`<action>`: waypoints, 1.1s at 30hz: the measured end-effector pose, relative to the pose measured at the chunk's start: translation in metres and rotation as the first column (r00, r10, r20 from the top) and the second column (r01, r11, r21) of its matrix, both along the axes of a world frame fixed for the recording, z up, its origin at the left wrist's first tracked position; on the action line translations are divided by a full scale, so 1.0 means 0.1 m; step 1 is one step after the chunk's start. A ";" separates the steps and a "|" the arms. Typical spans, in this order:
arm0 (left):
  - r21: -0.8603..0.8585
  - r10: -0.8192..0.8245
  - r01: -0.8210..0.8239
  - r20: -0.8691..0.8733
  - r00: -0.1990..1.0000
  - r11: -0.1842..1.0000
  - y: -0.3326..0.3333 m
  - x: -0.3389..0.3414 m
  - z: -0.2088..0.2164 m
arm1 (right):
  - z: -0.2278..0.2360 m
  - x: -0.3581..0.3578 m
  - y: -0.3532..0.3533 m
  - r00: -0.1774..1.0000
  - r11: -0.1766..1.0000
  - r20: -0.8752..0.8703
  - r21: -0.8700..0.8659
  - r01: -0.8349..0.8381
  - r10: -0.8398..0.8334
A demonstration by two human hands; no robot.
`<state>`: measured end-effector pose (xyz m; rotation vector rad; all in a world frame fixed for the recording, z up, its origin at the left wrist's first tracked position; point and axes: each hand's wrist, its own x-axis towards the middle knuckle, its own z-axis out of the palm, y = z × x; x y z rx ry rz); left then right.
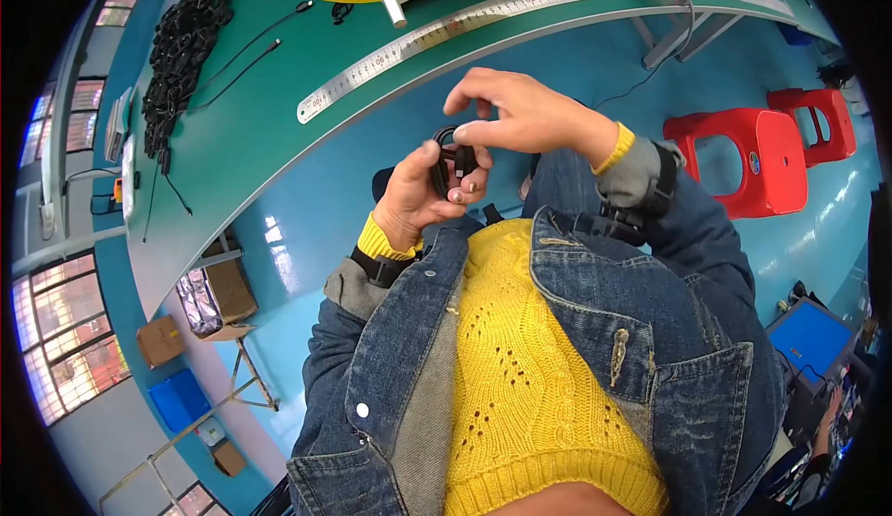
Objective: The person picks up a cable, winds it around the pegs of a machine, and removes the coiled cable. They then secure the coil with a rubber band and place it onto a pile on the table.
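One black cable (pixel 439 172), looped into a coil, winding seemingly done; whether it is fastened, I cannot tell. I see it gripped between thumb and fingers of the left hand (pixel 414 196); right hand (pixel 528 115), loosely open, just beside, right and far. On the bench (pixel 237 149), far left: black cable heap (pixel 190 38), apparently not yet coiled.

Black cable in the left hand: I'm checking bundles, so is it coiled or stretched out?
Coiled: the black cable curves round in loops within the left hand; whether a tie holds it, I cannot tell.
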<state>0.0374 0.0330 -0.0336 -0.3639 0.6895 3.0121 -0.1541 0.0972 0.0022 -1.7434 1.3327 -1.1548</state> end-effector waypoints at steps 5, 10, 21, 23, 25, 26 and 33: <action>0.077 -0.043 0.042 0.017 0.999 0.996 0.03 0.01 -0.03 | -0.08 0.08 -0.07 0.967 0.987 -0.228 0.133 -0.088 0.117; -0.152 0.055 -0.040 0.095 0.994 0.988 0.05 0.02 0.01 | -0.28 0.20 -0.03 0.968 0.994 -0.246 0.109 -0.023 0.049; -0.967 0.318 0.081 0.158 0.935 0.242 0.32 -0.25 0.22 | 0.03 0.22 0.20 0.957 0.981 -0.271 0.130 0.145 -0.105; -0.991 0.367 0.021 0.068 0.928 0.129 0.32 -0.24 0.14 | 0.01 0.33 0.17 0.924 0.982 -0.369 0.111 0.154 -0.103; -0.977 0.384 0.163 0.099 0.918 -0.138 0.23 -0.19 -0.06 | -0.08 0.39 0.12 0.925 0.982 -0.363 0.102 0.161 -0.114; -0.935 0.397 0.232 0.113 0.911 -0.266 0.19 -0.16 -0.14 | -0.15 0.41 0.08 0.925 0.980 -0.358 0.095 0.173 -0.128; -0.408 0.246 -0.048 0.449 0.859 0.912 -0.03 0.13 0.15 | -0.24 0.25 -0.10 0.974 0.917 0.148 0.386 0.103 -0.172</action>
